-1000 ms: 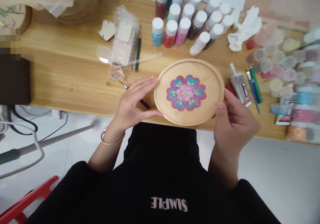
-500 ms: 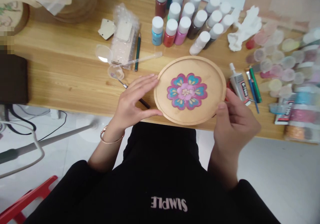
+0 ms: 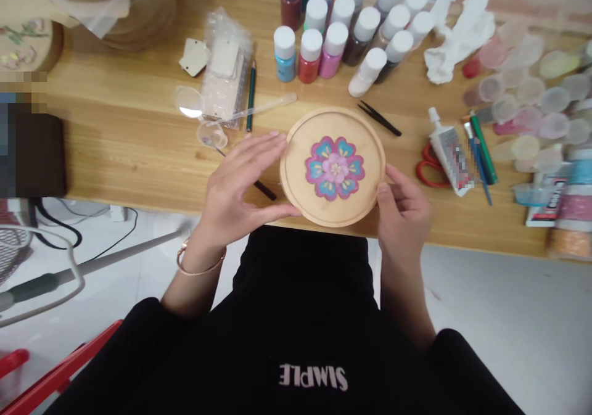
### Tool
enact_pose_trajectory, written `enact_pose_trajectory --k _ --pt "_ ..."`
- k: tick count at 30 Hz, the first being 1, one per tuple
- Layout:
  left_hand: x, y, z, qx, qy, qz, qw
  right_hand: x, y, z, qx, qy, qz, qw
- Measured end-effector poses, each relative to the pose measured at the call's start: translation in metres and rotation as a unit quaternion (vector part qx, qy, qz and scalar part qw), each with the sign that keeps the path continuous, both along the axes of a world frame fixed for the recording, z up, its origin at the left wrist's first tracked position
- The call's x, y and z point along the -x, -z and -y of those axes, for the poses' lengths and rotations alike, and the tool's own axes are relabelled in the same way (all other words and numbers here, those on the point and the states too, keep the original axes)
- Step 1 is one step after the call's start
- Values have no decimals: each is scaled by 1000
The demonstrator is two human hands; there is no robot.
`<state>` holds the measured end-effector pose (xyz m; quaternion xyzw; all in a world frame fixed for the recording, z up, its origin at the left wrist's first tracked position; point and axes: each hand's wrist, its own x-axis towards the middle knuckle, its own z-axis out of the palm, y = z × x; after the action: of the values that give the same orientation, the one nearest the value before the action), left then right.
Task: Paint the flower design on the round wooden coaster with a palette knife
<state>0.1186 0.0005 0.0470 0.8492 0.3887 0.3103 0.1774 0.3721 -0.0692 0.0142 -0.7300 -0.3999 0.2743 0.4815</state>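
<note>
Between my hands is a round wooden plate with a raised rim, at the front edge of the table. A painted flower in pink, magenta and blue fills its middle. My left hand wraps the plate's left edge, fingertips at the upper rim and thumb at the lower rim. On the opposite side my right hand pinches the rim between thumb and curled fingers. Black tweezers lie just past the plate's upper right. A dark thin-handled tool lies partly hidden behind my left hand.
Paint bottles with white caps stand behind the plate. To the right lie red-handled scissors, a glue tube, brushes and small pots. A bubble-wrap packet and a green pencil are at left.
The plate looks smaller and its right edge has shifted left, together with my right hand. The tweezers and more of the scissors now show. My left hand keeps its place at the rim.
</note>
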Motion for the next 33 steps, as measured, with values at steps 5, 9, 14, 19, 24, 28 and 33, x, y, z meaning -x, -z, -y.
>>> enact_pose_trajectory --k 5,9,14,19,24,28,33 --pt "-4 -5 1 -29 6 15 999 0 4 0 11 0 -15 1000" --pt "-4 -7 1 -30 5 10 999 -1 6 0 8 0 -11 1000" --pt "-3 -5 2 4 -2 -5 1000 -3 8 0 7 -9 -14 1000" --pt "-2 -3 1 -14 -2 -2 1000 -2 10 0 6 -12 -15 1000" --pt "1 3 -2 -40 24 40 998 1 8 -3 2 -7 -11 1000" --pt "3 15 -5 5 23 39 999 2 6 -5 20 -6 4 1000" --pt "5 24 -9 51 44 23 997 2 8 -5 30 -5 -6 1000"
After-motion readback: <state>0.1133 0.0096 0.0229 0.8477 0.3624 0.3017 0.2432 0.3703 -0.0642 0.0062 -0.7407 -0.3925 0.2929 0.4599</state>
